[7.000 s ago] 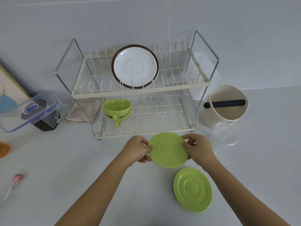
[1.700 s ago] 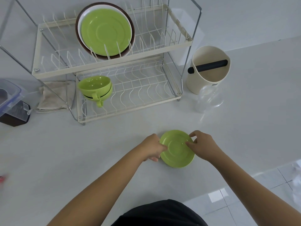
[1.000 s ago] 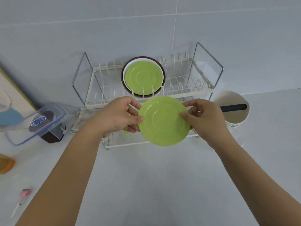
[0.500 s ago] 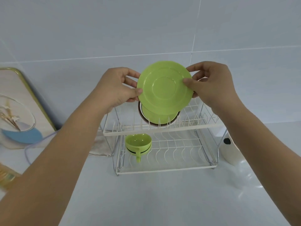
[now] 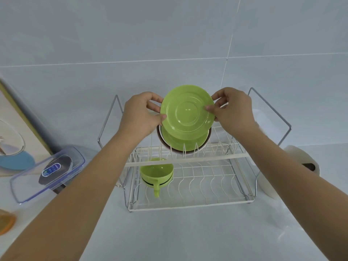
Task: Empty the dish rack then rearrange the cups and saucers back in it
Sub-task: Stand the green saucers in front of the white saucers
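I hold a green saucer point(image 5: 187, 108) upright above the top tier of the two-tier white wire dish rack point(image 5: 188, 159). My left hand point(image 5: 140, 114) pinches its left rim and my right hand point(image 5: 232, 108) pinches its right rim. Right behind and below it, another green saucer point(image 5: 183, 141) stands in the top tier's slots, with a white saucer and a brown saucer behind that, mostly hidden. Stacked green cups point(image 5: 156, 173) sit at the left of the lower tier, one handle pointing forward.
A clear plastic container with a lid point(image 5: 47, 171) stands left of the rack, a folded cloth behind the rack's left leg. A cream tub point(image 5: 301, 166) sits at the right. A framed picture point(image 5: 13, 136) leans on the wall. An orange object point(image 5: 5, 223) lies at far left.
Both hands lifted the green saucer off the counter and carried it up to the rack's top tier. In the last half second it came down closer to the saucers standing there.
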